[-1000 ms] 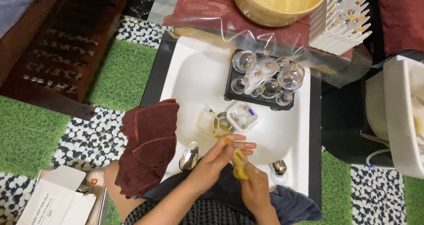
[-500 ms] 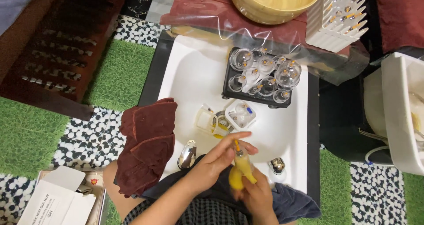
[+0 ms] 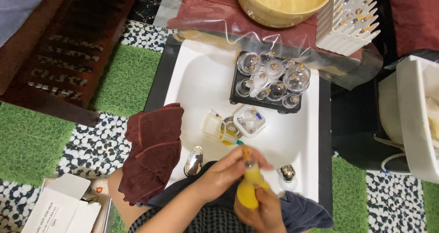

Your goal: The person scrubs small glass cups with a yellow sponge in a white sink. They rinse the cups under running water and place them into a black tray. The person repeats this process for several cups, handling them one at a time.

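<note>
Head view: looks straight down on a white basin [image 3: 201, 91] set in a dark frame, with the person's two hands at its near edge.
Yellow bulb [image 3: 248, 194]: a soft, rounded yellow piece held upright above the near rim of the basin, between the two hands; a small orange tip shows at its top, blurred.
Left hand [image 3: 226, 176]: comes in from the lower left, fingers pinched around the top of the yellow bulb, touching the orange tip.
Right hand [image 3: 260, 210]: below the bulb, curled closed around its lower part, so the bulb sits in its grip and sticks up out of it.
Small clear cups [image 3: 249, 121]: a white-rimmed one and an open one with yellow inside, lying on the basin floor just beyond the hands.
Black tray [image 3: 267, 80]: toward the far right of the basin, filled with round clear glass cups.
Dark red towel [image 3: 153, 150]: draped over the left edge of the basin, near the left forearm.
Metal fittings: one [image 3: 194, 161] left of the hands, one [image 3: 286, 172] right of them, both on the near rim.
Wooden bowl [image 3: 283, 2]: beyond the far edge of the basin, well apart from the hands.
</note>
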